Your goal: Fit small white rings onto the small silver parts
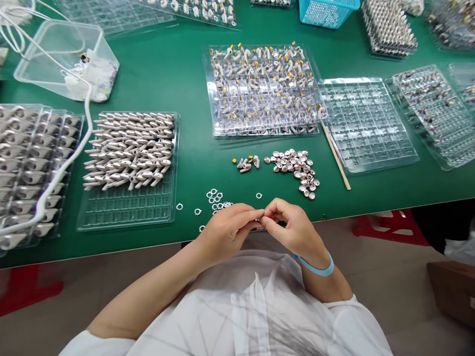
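Observation:
My left hand (227,228) and my right hand (291,227) meet at the table's front edge, fingertips pinched together. Between them is a small part, mostly covered by the fingers, so its kind is hidden. Small white rings (215,196) lie scattered beyond my left hand, and a single white ring (259,196) lies just past the fingertips. Farther back sit a few beige stem-like pieces (245,165) with yellow tabs. To their right is a loose pile of small beige oval caps (297,165).
A clear tray of tabbed pieces (260,94) stands at mid-table, with a clear plastic tray (367,123) and a wooden stick (336,155) to its right. On the left are a tray of beige stems (129,148), a plastic tub (67,54) and a white cable (89,109).

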A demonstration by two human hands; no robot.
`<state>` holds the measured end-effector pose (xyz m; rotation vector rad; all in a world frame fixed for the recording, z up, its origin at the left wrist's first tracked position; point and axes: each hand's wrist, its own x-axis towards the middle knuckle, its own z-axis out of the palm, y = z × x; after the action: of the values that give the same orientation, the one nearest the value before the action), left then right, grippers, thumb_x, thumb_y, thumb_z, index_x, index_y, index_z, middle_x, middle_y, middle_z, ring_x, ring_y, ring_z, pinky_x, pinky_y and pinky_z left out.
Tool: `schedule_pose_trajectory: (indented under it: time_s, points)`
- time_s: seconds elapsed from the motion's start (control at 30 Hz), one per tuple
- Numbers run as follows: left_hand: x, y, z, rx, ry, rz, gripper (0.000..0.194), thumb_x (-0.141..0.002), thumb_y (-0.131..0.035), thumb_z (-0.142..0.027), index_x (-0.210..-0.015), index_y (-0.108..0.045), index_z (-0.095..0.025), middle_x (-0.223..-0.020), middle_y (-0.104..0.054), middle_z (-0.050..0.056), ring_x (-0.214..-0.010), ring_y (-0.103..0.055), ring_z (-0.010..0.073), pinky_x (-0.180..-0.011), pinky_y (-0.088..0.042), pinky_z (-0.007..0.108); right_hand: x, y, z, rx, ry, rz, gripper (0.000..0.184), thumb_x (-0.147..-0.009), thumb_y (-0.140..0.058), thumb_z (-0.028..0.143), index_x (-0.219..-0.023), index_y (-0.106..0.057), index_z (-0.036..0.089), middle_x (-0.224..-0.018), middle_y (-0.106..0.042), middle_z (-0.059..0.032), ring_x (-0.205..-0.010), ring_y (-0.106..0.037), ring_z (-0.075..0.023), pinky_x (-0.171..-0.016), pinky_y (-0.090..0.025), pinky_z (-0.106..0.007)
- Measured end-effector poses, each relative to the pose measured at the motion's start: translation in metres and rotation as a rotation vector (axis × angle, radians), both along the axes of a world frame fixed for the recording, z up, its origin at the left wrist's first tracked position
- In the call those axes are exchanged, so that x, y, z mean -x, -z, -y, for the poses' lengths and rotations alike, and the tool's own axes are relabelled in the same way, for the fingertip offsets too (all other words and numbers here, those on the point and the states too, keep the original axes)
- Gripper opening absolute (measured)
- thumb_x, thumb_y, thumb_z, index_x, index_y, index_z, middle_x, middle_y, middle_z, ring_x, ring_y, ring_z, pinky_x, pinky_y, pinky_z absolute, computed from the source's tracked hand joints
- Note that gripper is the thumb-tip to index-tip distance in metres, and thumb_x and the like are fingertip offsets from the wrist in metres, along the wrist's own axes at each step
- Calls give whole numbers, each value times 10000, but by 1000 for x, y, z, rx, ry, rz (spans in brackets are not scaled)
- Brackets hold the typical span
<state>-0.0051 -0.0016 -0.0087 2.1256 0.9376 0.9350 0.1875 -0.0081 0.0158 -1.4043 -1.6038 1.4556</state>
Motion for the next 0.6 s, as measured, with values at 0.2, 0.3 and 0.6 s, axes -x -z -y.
schedule_pose_trajectory:
  time_s: [0.2, 0.3, 0.6]
  points:
    - [1, -2, 1, 32, 18, 55, 257, -921, -526, -94, -1125, -658, -176, -918, -741, 87, -820, -694, 153, -721, -572, 256, -1, -3, 1, 25, 8, -15, 94, -862, -593, 215, -779, -553, 196, -728, -653, 13, -660, -649, -123, -595, -527, -228]
    - [1, -4, 1, 99, 15, 82, 248, -918, -534, -103, -1107, -676, -180, -911, -743, 81, -802, -694, 148, -715, -568, 251, 1, -3, 2, -27, 9, -1, 83, -859, -600, 214, -795, -549, 201, -738, -649, 14, -661, -648, -119, -597, -532, -224]
    - [-2, -19, 2, 766, -135, 385, 185, -852, -673, -248, -998, -742, -159, -934, -749, 83, -846, -721, 195, -759, -622, 294, 1, 1, 2, -57, 4, -99, 60, -862, -609, 244, -895, -575, 207, -822, -656, -2, -718, -654, -126, -660, -568, -240]
